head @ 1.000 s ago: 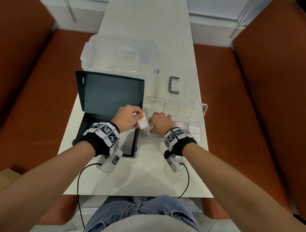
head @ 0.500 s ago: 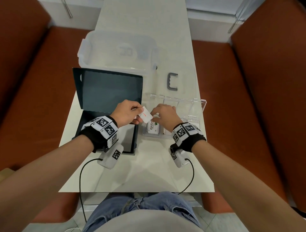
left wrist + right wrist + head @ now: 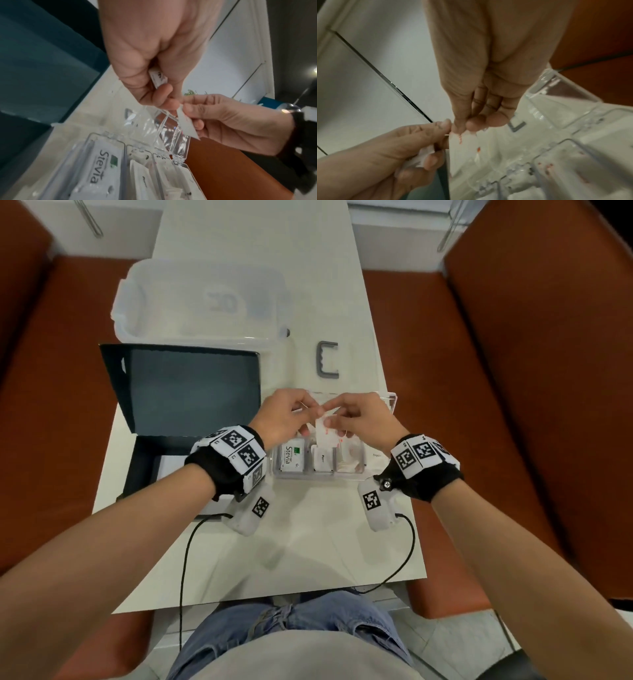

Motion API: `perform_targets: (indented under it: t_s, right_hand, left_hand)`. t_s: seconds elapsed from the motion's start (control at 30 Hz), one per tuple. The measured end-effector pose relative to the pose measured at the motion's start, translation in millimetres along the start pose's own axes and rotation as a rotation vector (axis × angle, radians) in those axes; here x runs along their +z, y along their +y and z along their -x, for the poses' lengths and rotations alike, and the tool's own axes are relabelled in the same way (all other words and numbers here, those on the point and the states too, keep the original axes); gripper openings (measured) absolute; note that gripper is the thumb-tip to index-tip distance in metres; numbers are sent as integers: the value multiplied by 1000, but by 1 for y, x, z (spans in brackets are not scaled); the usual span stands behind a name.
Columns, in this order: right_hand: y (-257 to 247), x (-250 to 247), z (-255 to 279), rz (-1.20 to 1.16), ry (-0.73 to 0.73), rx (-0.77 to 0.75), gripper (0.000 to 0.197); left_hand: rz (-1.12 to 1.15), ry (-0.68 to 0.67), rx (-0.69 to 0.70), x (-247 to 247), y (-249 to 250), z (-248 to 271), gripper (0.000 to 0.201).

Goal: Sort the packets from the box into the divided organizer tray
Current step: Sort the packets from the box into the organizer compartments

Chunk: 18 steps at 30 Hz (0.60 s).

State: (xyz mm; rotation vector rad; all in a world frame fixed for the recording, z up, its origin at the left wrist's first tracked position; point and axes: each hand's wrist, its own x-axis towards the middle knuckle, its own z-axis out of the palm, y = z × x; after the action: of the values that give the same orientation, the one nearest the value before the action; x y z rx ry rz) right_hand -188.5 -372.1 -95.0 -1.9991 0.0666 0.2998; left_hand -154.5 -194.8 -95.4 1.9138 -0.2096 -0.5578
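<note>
Right hand (image 3: 359,419): thumb and forefinger pinch the top edge of a white packet with red print (image 3: 325,436), which hangs over the middle of the organizer tray (image 3: 390,400). Left hand (image 3: 282,419): fingers curl round a small bundle of further packets (image 3: 157,77), and its fingertips meet the right hand at the hanging packet's top edge.

Change noted: a second ago both hands sat lower, at the gap between the dark box (image 3: 147,467) and the tray, with a packet held between them. They are now raised and shifted over the tray, and the single packet has passed to the right hand.

Judgement: one packet is separated from the bundle and ready for placing. The tray's near compartments already hold a Stevia packet (image 3: 293,457), a white packet beside it, and red-printed ones further right; the last is the likely destination. The box, on the worktop (image 3: 308,542) to the left, still shows white contents, so sorting is unfinished.
</note>
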Motion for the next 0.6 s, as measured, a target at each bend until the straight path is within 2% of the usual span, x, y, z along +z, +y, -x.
perform_targets:
  t_s: [0.1, 0.17, 0.3, 0.37, 0.47, 0.6]
  right_hand:
    - [19, -12, 9, -2, 74, 85, 8]
    - [32, -18, 13, 4, 116, 152, 7]
    - [52, -23, 20, -51, 173, 236, 11]
    - [55, -22, 21, -96, 191, 246, 10]
    - [56, -23, 22, -118, 194, 237, 9]
    - [57, -25, 24, -118, 205, 240, 14]
  left_hand:
    - [20, -44, -75, 10, -3, -4, 13]
    - [18, -64, -103, 16, -7, -6, 7]
    - [-23, -122, -104, 28, -13, -9, 9]
    - [-57, -141, -110, 36, -12, -10, 8]
    - [-94, -160, -126, 49, -13, -12, 24]
    - [-130, -143, -158, 58, -12, -17, 24]
